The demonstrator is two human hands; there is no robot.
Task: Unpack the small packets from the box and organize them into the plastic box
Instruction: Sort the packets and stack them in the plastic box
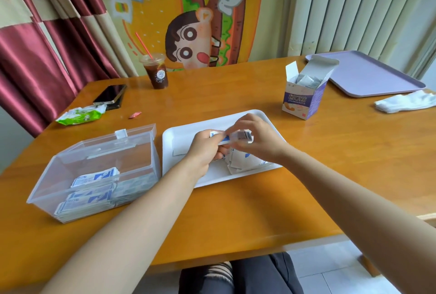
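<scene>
Over the white tray (179, 138) near the desk (236, 211) center, both hands met w/ a small bunch of packets (236, 137): left hand (205, 150) fingers clenched around the bunch, right hand (257, 138) pinching its top end. More loose packets (245, 161) lay on the tray under the hands. Clear plastic box (94, 171), lid up, sat at the desk's left edge w/ stacked packets (92, 190) inside. Opened carton (304, 91) stood toward the far right, by the purple tray (368, 76).
</scene>
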